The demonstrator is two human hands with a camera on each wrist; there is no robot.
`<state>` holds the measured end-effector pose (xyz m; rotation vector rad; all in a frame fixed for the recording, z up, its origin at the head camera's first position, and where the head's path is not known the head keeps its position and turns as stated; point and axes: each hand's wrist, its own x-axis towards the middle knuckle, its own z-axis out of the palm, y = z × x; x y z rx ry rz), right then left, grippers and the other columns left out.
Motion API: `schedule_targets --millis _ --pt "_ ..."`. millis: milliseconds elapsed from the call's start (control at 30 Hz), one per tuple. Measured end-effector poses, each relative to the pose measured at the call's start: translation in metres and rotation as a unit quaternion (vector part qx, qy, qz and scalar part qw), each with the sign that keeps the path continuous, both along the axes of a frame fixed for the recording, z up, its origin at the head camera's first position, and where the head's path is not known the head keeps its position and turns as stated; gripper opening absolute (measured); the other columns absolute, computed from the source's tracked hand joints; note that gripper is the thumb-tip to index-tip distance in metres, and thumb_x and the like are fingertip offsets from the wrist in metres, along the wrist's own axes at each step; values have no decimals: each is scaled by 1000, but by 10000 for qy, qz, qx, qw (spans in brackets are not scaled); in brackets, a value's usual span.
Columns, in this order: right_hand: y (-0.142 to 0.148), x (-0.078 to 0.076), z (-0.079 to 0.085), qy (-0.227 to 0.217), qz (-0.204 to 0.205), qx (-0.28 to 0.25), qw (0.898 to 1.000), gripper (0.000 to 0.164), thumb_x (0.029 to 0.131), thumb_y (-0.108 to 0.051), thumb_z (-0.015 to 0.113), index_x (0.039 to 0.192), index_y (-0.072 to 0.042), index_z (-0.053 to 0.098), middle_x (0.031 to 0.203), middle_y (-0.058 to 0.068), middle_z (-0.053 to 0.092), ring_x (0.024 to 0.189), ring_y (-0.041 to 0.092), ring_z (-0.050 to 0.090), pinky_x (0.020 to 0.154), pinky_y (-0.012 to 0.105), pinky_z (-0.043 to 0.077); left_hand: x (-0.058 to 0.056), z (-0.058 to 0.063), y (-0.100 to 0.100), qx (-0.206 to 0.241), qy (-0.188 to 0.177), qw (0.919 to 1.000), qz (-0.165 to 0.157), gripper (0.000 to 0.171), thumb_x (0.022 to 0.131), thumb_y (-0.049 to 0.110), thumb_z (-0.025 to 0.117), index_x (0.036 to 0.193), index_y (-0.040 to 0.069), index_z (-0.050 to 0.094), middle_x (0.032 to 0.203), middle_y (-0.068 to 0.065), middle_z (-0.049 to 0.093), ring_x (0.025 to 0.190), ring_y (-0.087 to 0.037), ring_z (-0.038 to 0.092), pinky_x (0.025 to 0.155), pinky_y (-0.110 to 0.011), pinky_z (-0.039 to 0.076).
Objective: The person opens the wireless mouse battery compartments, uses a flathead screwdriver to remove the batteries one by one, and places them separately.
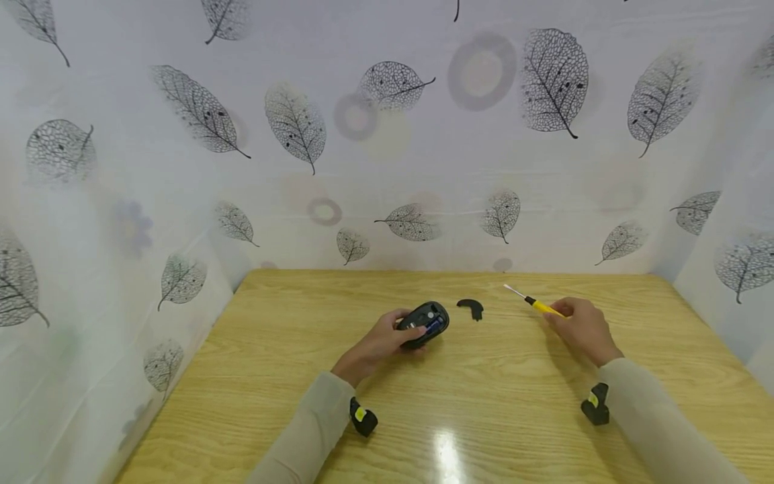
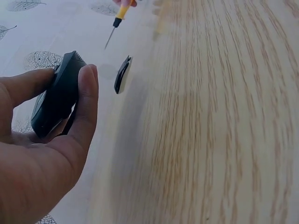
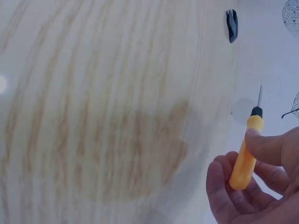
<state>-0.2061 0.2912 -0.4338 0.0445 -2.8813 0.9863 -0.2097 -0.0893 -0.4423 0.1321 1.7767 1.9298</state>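
Observation:
In the head view my left hand [image 1: 385,339] grips a black computer mouse [image 1: 417,316], its underside turned up and its battery bay uncovered. A dark blue battery [image 1: 434,326] shows in the bay, near my thumb. The left wrist view shows the mouse [image 2: 58,95] from its edge, between thumb and fingers. My right hand [image 1: 583,328] holds a screwdriver [image 1: 538,304] with a yellow handle and black collar, its metal tip pointing away to the left. A curved black battery cover [image 1: 473,308] lies on the table between the hands, touched by neither.
The wood-grain table [image 1: 484,403] reaches back to a pale curtain [image 1: 411,154] printed with leaves, which also hangs along both sides. A small black wrist camera [image 1: 363,418] sits by the left sleeve, and another camera [image 1: 596,405] by the right one.

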Motion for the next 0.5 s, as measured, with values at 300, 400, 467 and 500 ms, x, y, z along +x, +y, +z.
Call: schedule_targets --millis 300,400,467,500 --pt "-7 -2 5 213 182 -87 9996 37 102 -20 63 120 12 64 118 35 63 104 51 60 82 63 52 -1 0 0 68 6 10000 -55 54 101 11 65 148 0 41 130 -26 54 99 -33 71 93 -43 58" --pt "-8 -2 7 265 260 -128 9992 37 102 -21 63 121 11 63 119 36 62 106 52 59 81 61 53 0 1 0 32 25 10000 -33 54 101 10 64 148 -1 40 128 -25 56 96 -32 71 91 -42 59" --pt "-10 -2 9 298 333 -199 9988 36 103 -20 62 122 10 63 119 37 61 101 49 64 76 55 57 0 1 0 7 42 10000 -8 53 101 9 64 147 -2 40 126 -25 58 93 -29 72 89 -41 60" --pt "-10 -2 10 313 367 -239 9985 35 103 -20 62 122 10 62 119 37 61 97 47 66 72 51 58 0 1 -1 -12 58 10000 -7 52 101 9 64 146 -3 40 124 -25 59 91 -28 72 88 -40 60"
